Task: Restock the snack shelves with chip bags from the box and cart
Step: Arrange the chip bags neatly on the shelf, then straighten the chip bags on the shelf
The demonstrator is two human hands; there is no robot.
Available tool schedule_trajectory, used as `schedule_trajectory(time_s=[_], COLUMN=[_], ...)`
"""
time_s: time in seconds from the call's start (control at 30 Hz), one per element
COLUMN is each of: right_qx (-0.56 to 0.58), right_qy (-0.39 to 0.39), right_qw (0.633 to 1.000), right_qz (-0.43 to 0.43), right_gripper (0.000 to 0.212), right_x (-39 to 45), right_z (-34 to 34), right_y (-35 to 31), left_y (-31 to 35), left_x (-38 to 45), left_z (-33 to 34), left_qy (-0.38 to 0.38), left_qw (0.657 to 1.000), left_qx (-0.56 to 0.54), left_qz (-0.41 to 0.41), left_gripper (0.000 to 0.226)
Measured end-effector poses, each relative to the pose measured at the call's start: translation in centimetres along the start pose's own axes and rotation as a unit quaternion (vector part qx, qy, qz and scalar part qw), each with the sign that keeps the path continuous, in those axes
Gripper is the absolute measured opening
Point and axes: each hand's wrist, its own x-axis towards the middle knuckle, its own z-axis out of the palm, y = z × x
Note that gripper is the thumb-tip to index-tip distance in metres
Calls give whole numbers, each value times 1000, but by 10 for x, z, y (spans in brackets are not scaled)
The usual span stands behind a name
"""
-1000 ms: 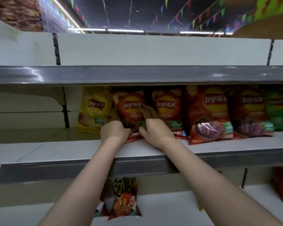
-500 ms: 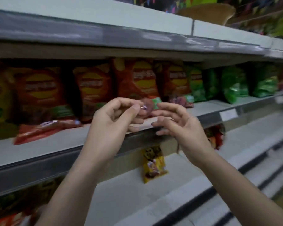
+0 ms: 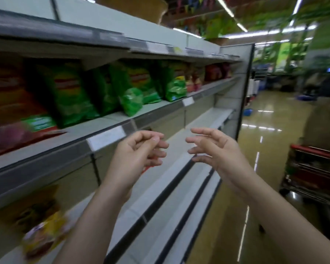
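Both hands off the chip bags [image 3: 72,92] now, left hand [image 3: 139,149] and right hand [image 3: 215,149] mid-air, fingers loosely curled, empty.

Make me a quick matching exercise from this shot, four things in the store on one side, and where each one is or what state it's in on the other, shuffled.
Column one:
1. green chip bags
2. red cart
3. left hand
4. yellow bag

Column two:
A. on the floor at the right edge
B. on the lower shelf, bottom left
C. empty, fingers loosely curled
D. standing on the upper stocked shelf

Pairs: 1-D, 2-A, 3-C, 4-B
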Motion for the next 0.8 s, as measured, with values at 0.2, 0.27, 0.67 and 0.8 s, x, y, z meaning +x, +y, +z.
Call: schedule_trajectory(time_s=[0.2, 0.27, 0.67, 0.8], right_qx=[-31, -45, -66, -81], right_qy=[103, 116, 275, 338], right_qw=[994, 992, 959, 938], right_qz=[5, 7, 12, 9], right_gripper=[18, 19, 21, 18], right_x=[37, 50, 123, 171], right_z=[-167, -210, -435, -515], right_y=[-11, -16, 8, 7], left_y=[-27, -34, -101, -116], left_x=[64, 83, 222, 282], left_z=[154, 201, 443, 530], left_qy=[-73, -95, -257, -309], left_qw=[996, 993, 961, 943], left_qx=[-53, -70, -94, -115], left_qz=[-1, -6, -43, -53], left_gripper=[16, 16, 16, 16])
